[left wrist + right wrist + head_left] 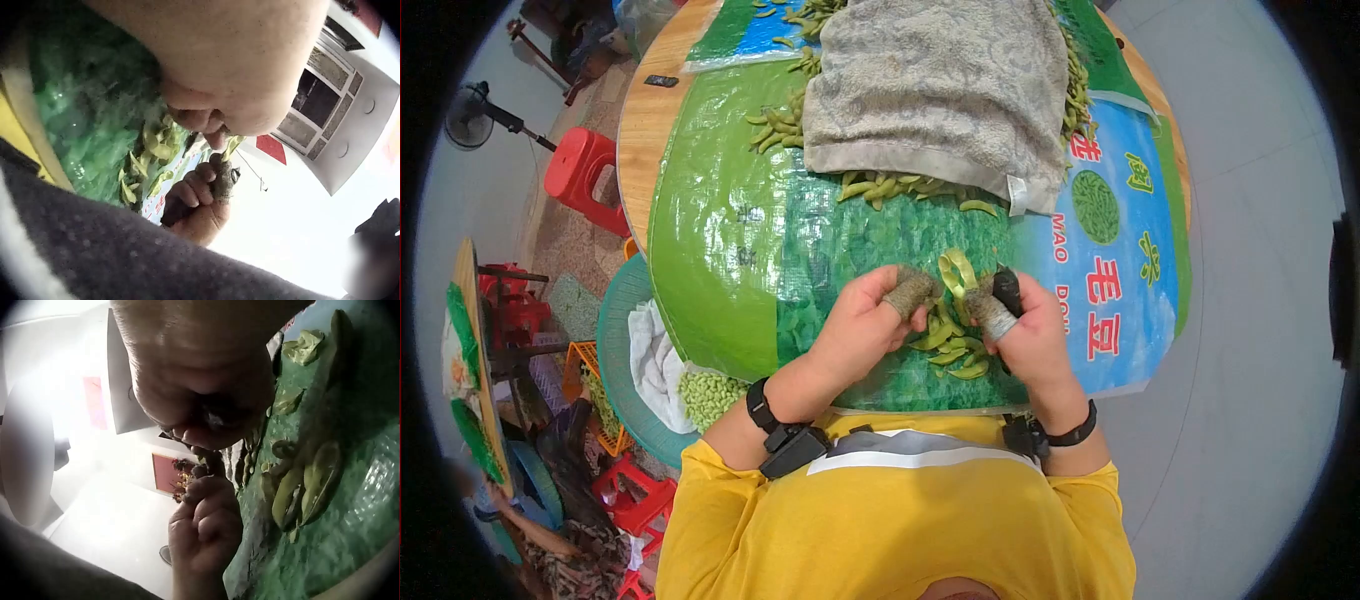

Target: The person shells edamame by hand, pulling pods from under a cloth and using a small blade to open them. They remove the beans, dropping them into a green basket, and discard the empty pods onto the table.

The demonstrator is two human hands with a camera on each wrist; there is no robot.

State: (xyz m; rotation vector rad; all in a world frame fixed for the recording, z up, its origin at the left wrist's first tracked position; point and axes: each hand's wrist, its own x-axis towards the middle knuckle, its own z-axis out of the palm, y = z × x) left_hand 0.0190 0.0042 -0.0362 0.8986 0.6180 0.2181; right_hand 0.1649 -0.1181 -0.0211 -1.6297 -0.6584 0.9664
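In the head view my left hand (pixel 863 318) has curled fingers and a thumb in a grey-brown wrap. It is close beside a split green soybean pod (pixel 957 270); I cannot tell whether its fingertips hold a bean. My right hand (pixel 1035 335), its thumb also wrapped, pinches that pod, whose two halves spread upward. Something black (pixel 1006 290) shows at the right forefinger. Below the hands lies a small pile of green pods (pixel 960 352). Both hands meet in the left wrist view, with the pod (pixel 232 147) between them. Opened pods (pixel 306 487) lie on the printed sheet in the right wrist view.
A grey towel (pixel 940 90) covers a heap of pods (pixel 880 187) farther back on the round table. Printed plastic sheets (pixel 720 220) cover the tabletop. At the left stand a teal basket (pixel 622 310) with shelled beans (pixel 712 398) and a white cloth, and a red stool (pixel 583 175).
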